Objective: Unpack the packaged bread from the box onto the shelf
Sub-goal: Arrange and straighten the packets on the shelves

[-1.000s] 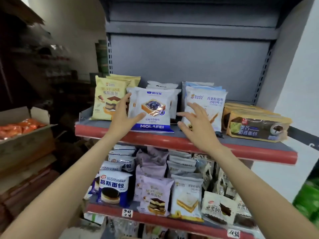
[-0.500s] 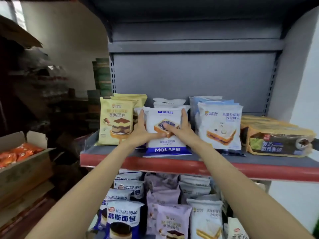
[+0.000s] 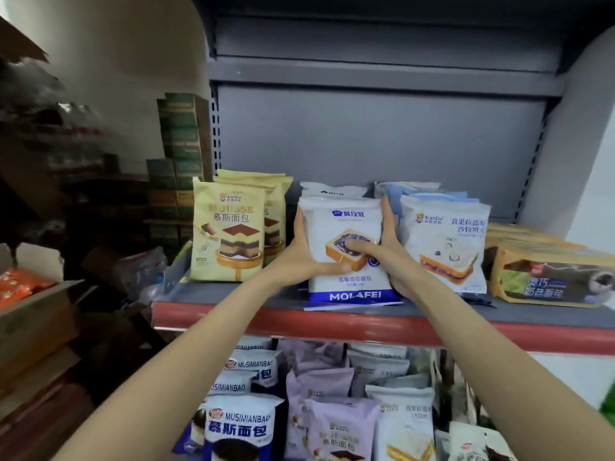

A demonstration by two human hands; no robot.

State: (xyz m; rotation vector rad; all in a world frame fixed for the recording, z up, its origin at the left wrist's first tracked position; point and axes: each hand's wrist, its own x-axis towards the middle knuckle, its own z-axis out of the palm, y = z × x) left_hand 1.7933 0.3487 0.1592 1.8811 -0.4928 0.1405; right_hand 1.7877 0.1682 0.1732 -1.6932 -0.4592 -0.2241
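Note:
A white and blue MOLAFEI bread pack (image 3: 342, 221) stands upright on the grey shelf with a red front lip (image 3: 233, 314). My left hand (image 3: 301, 256) grips its left edge, thumb across the front. My right hand (image 3: 387, 252) grips its right edge, thumb on the printed toast. More white packs stand behind it. At the far left a cardboard box (image 3: 30, 314) holds orange packs.
Yellow mousse bread packs (image 3: 229, 227) stand left of the held pack, white XianDu packs (image 3: 446, 241) right of it, and flat brown packs (image 3: 545, 277) at the far right. The lower shelf (image 3: 299, 410) is crowded with several bread packs. Green cartons (image 3: 179, 151) are stacked behind.
Both hands went from reaching toward the MOLAFEI pack to gripping its two sides, and the pack now stands more upright. The view moved closer and up.

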